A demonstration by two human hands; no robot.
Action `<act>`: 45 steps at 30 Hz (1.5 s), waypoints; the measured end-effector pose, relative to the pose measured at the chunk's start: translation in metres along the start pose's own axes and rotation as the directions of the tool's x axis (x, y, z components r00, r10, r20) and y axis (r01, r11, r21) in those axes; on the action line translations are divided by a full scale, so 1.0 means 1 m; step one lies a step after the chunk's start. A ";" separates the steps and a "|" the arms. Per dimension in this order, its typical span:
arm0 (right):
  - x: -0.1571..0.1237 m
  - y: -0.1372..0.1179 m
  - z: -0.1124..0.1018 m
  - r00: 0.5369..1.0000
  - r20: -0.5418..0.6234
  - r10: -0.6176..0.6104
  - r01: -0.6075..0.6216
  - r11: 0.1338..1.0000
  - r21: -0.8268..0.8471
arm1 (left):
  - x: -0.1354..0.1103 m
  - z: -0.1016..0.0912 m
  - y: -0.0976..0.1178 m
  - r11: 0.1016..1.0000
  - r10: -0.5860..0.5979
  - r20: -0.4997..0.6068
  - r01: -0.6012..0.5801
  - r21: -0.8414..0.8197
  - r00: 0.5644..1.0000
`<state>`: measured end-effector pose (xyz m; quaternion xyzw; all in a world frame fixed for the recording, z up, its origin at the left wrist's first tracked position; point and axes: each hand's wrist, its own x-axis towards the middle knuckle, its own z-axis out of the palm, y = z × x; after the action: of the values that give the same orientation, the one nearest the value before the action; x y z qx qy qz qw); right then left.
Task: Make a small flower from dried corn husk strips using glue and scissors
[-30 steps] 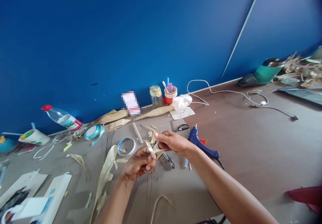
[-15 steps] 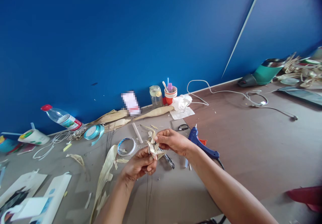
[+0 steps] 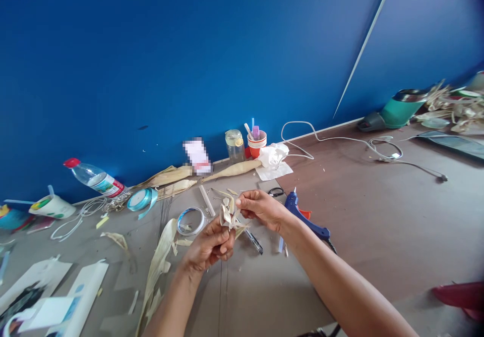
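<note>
My left hand is closed around the base of a small flower made of dried corn husk, held over the table. Thin dark wire stems hang down from under that hand. My right hand pinches one husk petal at the flower's right side, fingers pressed together. A blue hot glue gun lies just right of my right wrist. A black pen-like tool lies on the table beneath the hands.
A clear tape roll, long husk strips, blue ribbon spool, water bottle, glass jar, orange cup and tissue stand near the blue wall. White cable and teal container lie right. Papers lie left.
Both hands have lifted the husk flower slightly and turned it; my right hand's pinch has shifted up and a little right on the petal.
</note>
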<state>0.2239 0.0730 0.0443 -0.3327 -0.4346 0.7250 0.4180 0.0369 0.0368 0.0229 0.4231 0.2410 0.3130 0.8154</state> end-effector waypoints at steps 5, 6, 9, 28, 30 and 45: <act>0.000 0.000 -0.001 0.999 -0.014 -0.043 0.043 0.999 0.020 | 0.001 -0.002 -0.001 1.000 0.016 -0.022 -0.017 -0.025 1.000; 0.000 0.000 -0.001 0.999 -0.016 -0.047 0.047 0.999 0.020 | 0.002 -0.003 -0.001 1.000 0.015 -0.030 -0.016 -0.025 0.999; 0.001 -0.001 -0.001 0.997 -0.046 -0.060 0.061 0.998 0.026 | 0.002 -0.004 -0.001 1.000 0.014 -0.045 -0.015 -0.023 0.999; 0.005 0.006 0.004 0.991 0.050 0.128 -0.130 0.991 0.038 | 0.004 0.000 -0.002 0.996 -0.058 -0.115 0.066 0.064 0.992; 0.004 0.005 0.004 0.990 0.041 0.132 -0.134 0.990 0.051 | 0.004 0.001 -0.002 0.995 -0.069 -0.120 0.077 0.059 0.990; 0.008 0.005 -0.004 0.994 -0.097 0.046 -0.033 0.991 0.131 | 0.004 0.000 -0.002 0.996 -0.058 -0.127 0.067 0.064 0.990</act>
<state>0.2220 0.0802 0.0378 -0.3495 -0.3585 0.7423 0.4453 0.0397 0.0389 0.0209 0.4226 0.3151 0.3047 0.7933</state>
